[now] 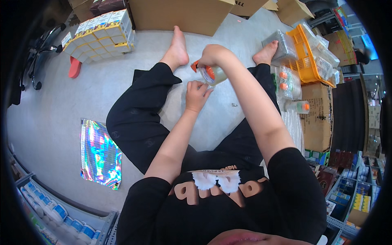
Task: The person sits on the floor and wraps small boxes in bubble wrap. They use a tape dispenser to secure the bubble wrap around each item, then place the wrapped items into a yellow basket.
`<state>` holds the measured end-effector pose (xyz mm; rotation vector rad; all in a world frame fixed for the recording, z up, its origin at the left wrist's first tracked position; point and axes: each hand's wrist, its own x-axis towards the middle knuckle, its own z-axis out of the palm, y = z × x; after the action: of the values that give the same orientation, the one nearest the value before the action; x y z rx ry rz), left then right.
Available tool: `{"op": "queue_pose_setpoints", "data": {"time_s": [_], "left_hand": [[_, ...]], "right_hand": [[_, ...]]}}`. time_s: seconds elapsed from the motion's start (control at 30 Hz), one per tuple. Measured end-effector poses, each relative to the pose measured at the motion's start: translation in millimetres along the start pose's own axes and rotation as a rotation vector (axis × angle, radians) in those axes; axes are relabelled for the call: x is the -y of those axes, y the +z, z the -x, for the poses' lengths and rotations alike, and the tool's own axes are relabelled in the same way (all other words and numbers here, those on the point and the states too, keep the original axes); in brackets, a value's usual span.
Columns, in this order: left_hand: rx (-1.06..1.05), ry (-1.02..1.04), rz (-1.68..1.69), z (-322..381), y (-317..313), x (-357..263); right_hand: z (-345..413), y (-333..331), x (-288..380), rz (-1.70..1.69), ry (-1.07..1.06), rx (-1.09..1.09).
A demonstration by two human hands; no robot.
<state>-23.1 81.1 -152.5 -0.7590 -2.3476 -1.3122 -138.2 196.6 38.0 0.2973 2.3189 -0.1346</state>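
My right hand (214, 55) grips an orange tape dispenser (195, 65) with a wide roll of clear packing tape (219, 76) on it. The roll hangs tilted above the floor between my spread legs. Just below it, my left hand (196, 93) has its fingers bent, the tips at the roll's lower edge. Whether they pinch the film is too small to tell. Under both hands lies the grey floor (211, 113), with a small scrap (234, 105) on it. My bare feet rest beyond the hands, one on each side.
A large cardboard box (180, 15) stands ahead, with stacked white-and-yellow cartons (101, 36) left of it. An orange plastic crate (303, 58) of bubble-wrapped items and wrapped bottles (288, 81) sit at right. A shiny holographic mailer (101, 153) lies at left; bottle-filled shelving (61, 211) is lower left.
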Motion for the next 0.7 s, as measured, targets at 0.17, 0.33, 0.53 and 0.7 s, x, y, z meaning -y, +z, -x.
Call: {"op": "queue_pose_setpoints", "data": {"time_s": [0.17,0.33,0.53,0.7], "left_hand": [[-0.008,0.056,0.049,1,1,-4],[-0.096,-0.126,0.025,-8,2,16],[-0.267,-0.040,0.148,-9,11,23],[-0.152,-0.146,0.004,-22,-3,24]], "right_hand": [[-55,-3,37,0.063,0.233,0.508],[38,-13,7,0.158,-0.070,-0.151],[167,72,-36,-0.081,-0.189,-0.517],[163,155,-34,-0.073,-0.001,-0.470]]}}
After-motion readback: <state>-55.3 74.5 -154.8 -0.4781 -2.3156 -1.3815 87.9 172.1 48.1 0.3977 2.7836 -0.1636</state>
